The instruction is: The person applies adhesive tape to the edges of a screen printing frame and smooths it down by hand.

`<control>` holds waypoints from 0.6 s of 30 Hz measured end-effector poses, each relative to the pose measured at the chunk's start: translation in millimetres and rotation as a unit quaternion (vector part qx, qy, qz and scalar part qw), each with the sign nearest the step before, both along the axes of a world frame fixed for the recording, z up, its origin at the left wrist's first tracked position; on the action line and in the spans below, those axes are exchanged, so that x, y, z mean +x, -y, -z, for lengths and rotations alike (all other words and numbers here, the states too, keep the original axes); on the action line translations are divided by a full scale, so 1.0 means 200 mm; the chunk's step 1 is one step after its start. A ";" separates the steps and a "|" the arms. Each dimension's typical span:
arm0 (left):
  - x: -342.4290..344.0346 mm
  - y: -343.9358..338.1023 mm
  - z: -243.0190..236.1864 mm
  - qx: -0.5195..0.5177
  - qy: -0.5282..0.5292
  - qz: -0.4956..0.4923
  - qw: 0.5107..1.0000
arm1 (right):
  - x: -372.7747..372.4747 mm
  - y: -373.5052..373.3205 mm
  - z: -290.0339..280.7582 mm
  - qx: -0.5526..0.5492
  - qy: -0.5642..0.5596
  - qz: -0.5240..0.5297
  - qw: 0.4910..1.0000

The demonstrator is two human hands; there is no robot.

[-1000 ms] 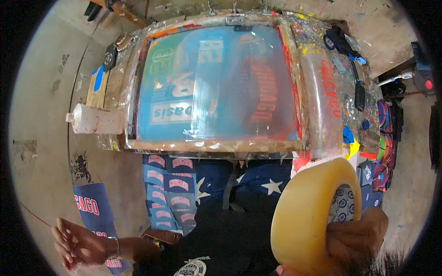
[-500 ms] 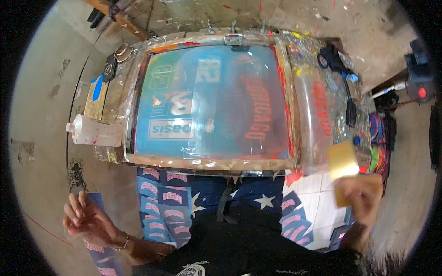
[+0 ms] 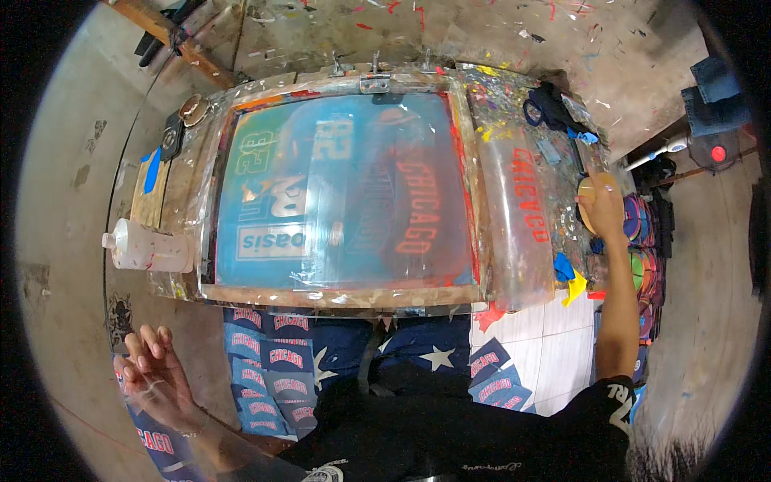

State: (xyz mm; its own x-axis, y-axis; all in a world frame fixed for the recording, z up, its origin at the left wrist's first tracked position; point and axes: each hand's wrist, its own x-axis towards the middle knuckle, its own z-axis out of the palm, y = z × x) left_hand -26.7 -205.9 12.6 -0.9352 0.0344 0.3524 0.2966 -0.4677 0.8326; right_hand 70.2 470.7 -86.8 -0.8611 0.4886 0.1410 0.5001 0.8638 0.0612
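Note:
My right hand (image 3: 606,210) reaches to the right side of the worktable and grips what looks like a roll of tan tape (image 3: 592,207) resting at the tabletop; the fingers partly cover it. My left hand (image 3: 157,377) is raised at the lower left, fingers apart and loosely bent, holding nothing. Between the hands lies a screen printing frame (image 3: 345,296) with a blue and reddish mesh (image 3: 353,193) showing light lettering and stencil shapes. Right of the frame, a clear sheet with red printed letters (image 3: 526,197) covers part of the table.
Denim pieces with red print (image 3: 287,357) lie at the near left, more (image 3: 498,377) at the near right. A white plastic bottle (image 3: 148,245) lies at the left edge. Hinge clamps (image 3: 375,83) hold the frame's far side. A dark cloth (image 3: 550,104) sits at the far right.
My right hand has moved forward, carrying the tan roll from the near right down to the table's right side. A blue and a yellow scrap there are now uncovered. My left hand stays raised.

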 end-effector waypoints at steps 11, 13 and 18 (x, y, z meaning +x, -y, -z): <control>-0.08 -0.02 -0.04 -0.020 -0.015 0.043 0.999 | 0.08 0.38 -0.29 -0.089 -0.126 -0.007 0.988; -0.13 -0.02 -0.01 0.042 -0.014 0.088 0.995 | 0.14 0.69 -0.53 -0.240 -0.233 -0.226 0.915; -0.20 -0.08 -0.01 0.028 -0.021 0.114 0.993 | 0.21 1.19 -0.58 -0.378 -0.210 -0.464 0.773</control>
